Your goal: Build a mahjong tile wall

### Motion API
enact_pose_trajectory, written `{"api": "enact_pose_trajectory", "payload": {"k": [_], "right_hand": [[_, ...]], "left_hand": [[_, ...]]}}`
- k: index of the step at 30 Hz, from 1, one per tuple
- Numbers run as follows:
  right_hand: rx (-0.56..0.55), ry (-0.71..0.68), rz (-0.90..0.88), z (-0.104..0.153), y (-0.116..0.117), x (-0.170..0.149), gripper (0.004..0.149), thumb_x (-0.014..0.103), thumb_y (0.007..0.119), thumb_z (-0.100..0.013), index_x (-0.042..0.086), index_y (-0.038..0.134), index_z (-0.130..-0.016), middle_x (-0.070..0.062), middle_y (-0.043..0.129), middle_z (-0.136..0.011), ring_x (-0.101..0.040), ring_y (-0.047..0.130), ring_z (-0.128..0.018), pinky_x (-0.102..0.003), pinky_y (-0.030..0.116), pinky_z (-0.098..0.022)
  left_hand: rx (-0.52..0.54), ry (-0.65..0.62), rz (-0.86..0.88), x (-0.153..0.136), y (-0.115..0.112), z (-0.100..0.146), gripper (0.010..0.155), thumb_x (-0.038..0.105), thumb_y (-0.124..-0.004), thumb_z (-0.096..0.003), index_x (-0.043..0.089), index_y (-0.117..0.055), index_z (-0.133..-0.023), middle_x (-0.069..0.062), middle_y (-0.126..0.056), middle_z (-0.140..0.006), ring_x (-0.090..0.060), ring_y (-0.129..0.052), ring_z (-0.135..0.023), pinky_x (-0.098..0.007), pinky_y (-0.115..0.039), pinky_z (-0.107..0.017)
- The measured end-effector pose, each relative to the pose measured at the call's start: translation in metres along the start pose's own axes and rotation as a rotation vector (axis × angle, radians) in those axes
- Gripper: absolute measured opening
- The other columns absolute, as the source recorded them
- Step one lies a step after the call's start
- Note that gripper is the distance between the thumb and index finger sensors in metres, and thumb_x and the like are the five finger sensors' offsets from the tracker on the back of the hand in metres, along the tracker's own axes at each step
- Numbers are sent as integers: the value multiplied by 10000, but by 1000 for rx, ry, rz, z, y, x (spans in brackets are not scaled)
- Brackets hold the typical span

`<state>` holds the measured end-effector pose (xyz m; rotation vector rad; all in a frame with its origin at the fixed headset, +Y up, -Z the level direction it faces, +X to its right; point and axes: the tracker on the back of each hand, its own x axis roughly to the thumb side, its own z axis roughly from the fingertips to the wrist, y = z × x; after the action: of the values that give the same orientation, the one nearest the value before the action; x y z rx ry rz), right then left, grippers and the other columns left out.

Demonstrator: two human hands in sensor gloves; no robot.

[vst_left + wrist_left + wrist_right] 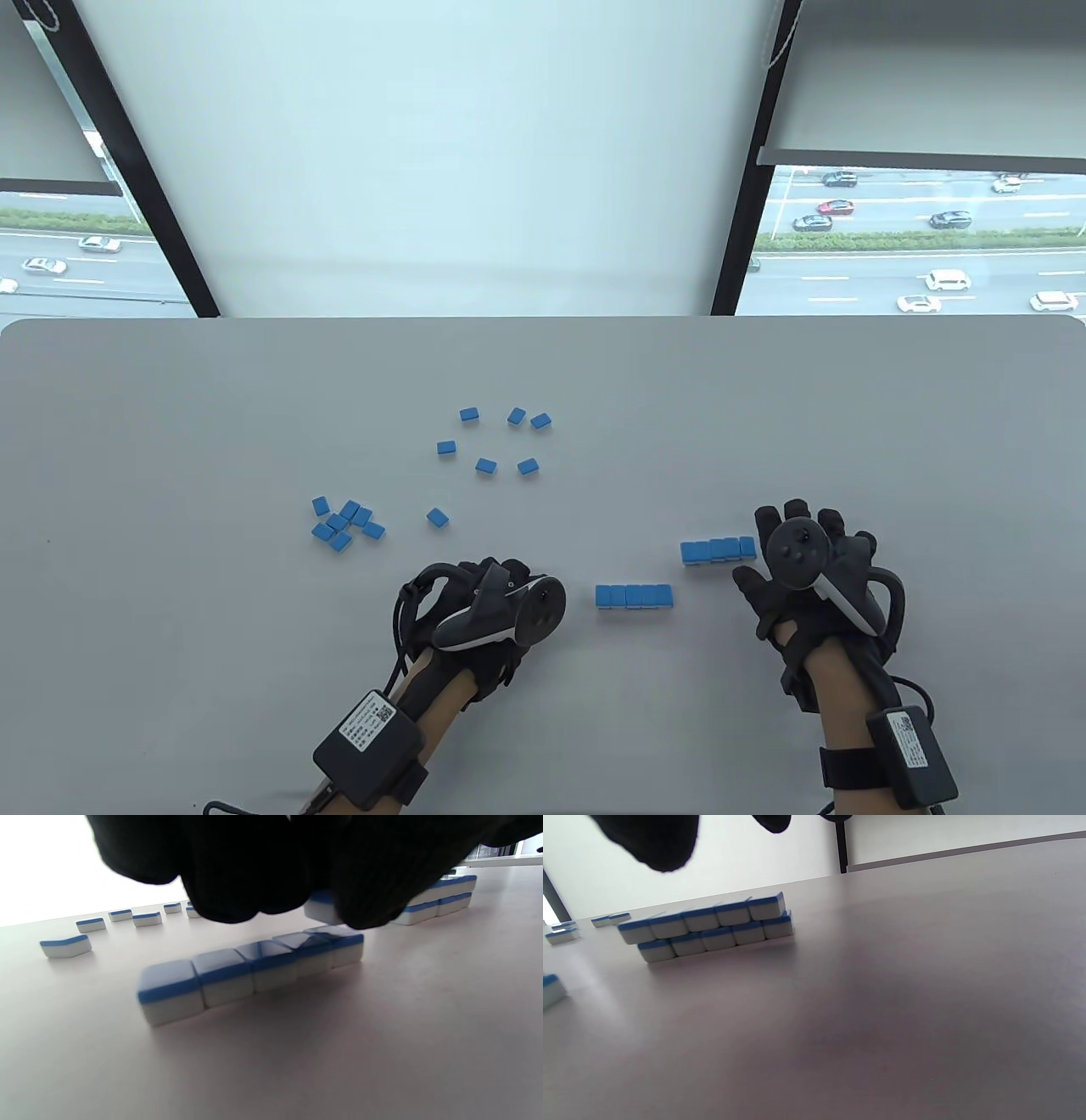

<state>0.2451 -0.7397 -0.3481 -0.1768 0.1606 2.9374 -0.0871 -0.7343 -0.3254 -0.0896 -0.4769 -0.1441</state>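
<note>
Mahjong tiles (635, 596), blue-backed over white bodies, on a pale grey table (254, 696); both gloves (797, 586) black, each tracker (475, 624) black with white trim.

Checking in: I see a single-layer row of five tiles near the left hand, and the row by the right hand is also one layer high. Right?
Not quite. The row by the right hand is two layers high, as the right wrist view shows. The five-tile row near the left hand is single-layer.

— What lies on the grey tabletop (170, 407)?
— Blue-backed tiles: a single row (635, 596) of five near the front, a double-stacked row (718, 550) right of it, a cluster (344, 523) at left, loose tiles (485, 464) farther back.
</note>
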Motion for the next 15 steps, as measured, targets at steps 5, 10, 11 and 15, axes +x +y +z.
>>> {"api": "enact_pose_trajectory", "payload": {"k": [5,10,11,15], "right_hand": [[0,-1,-2,0,0,0,785,599,705,-406,334,349,-1052,-14,226,-1135,-425,178,-1003,-655,118,-641],[-1,-1,-4,0,0,0,783,599,705,-406,335,349,-1052,-14,226,-1136,-424,178,-1004,-655,118,-640],[-1,-1,-4,0,0,0,783,599,705,-406,334,349,-1052,-13,227,-1135,-425,178,-1004,-655,118,-641],[-3,-2,-5,0,0,0,783,600,705,-405,335,350,-1052,-13,225,-1136,-424,177,-1004,-655,118,-641]], "left_hand": [[-15,2,-13,1,-2,-1,590,474,-874,-400,296,-757,-951,41,-829,-867,-206,-903,-719,-542,-737,-625],[-20,3,-8,0,-2,-1,593,474,-870,-403,296,-749,-955,42,-828,-870,-206,-903,-721,-541,-738,-626],[-26,3,-6,0,-2,-1,596,478,-868,-402,299,-745,-957,42,-827,-874,-206,-902,-725,-539,-735,-631],[-58,5,20,-3,-1,1,657,524,-866,-392,307,-703,-991,25,-793,-932,-227,-879,-767,-551,-715,-647]]}}
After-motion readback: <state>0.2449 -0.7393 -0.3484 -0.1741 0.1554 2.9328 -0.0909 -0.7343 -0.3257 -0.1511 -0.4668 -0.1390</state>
